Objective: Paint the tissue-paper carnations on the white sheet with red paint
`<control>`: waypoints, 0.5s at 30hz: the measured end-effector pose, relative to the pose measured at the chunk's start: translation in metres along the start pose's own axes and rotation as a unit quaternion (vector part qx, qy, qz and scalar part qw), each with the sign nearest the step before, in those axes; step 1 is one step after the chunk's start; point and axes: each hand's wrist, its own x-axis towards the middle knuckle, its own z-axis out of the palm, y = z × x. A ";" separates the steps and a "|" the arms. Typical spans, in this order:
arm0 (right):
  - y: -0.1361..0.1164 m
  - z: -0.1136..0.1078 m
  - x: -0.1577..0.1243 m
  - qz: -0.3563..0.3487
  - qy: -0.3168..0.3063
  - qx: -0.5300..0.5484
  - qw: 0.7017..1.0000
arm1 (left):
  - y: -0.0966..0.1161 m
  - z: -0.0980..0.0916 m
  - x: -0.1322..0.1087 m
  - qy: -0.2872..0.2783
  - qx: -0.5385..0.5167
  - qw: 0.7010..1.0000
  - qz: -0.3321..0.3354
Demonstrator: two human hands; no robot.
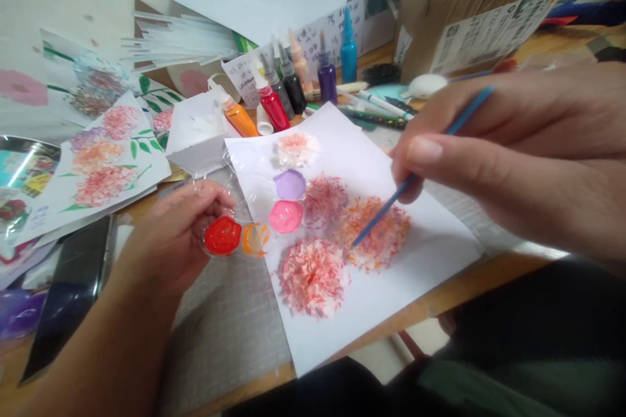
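My left hand (176, 228) grips the edge of a clear plastic paint palette (259, 192) with round wells of red, orange, pink and lilac paint. The palette hangs over the left side of a white sheet of paper (405, 287). Between the thumb and fingers of my right hand (440, 150) is a thin blue stick (391, 201), slanting down to the left. Its lower end is at an orange ruffled flower head (384, 234); whether it touches, I cannot tell. Around it on the paper are a red-and-white flower head (313, 277), a pinkish-purple one (325, 199) and a pale one (296, 148).
Small paint bottles, among them orange (239, 116), red (272, 104) and purple (326, 71), stand behind the paper. A cardboard box (469, 26) of pens is at the back right. Finished-looking flower pictures (105, 156) lie at left, above a black flat object (73, 293). A grey mat (220, 319) lies underneath.
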 end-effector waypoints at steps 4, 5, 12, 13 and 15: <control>-0.002 0.002 0.003 -0.020 -0.007 0.001 1.000 | 0.004 0.003 -0.001 0.014 0.000 1.000 -0.003; -0.001 0.002 0.003 -0.022 -0.012 -0.003 1.000 | 0.005 0.004 -0.002 0.011 0.000 1.000 -0.005; 0.002 0.002 0.003 -0.076 -0.017 0.020 0.997 | 0.007 0.005 -0.004 0.011 0.003 1.000 -0.014; 0.001 0.001 0.003 -0.074 -0.016 0.022 0.997 | 0.006 0.004 -0.004 0.008 0.002 1.000 -0.014; 0.000 -0.001 0.003 -0.037 -0.017 0.033 0.999 | 0.004 0.002 -0.004 -0.002 -0.001 1.000 -0.008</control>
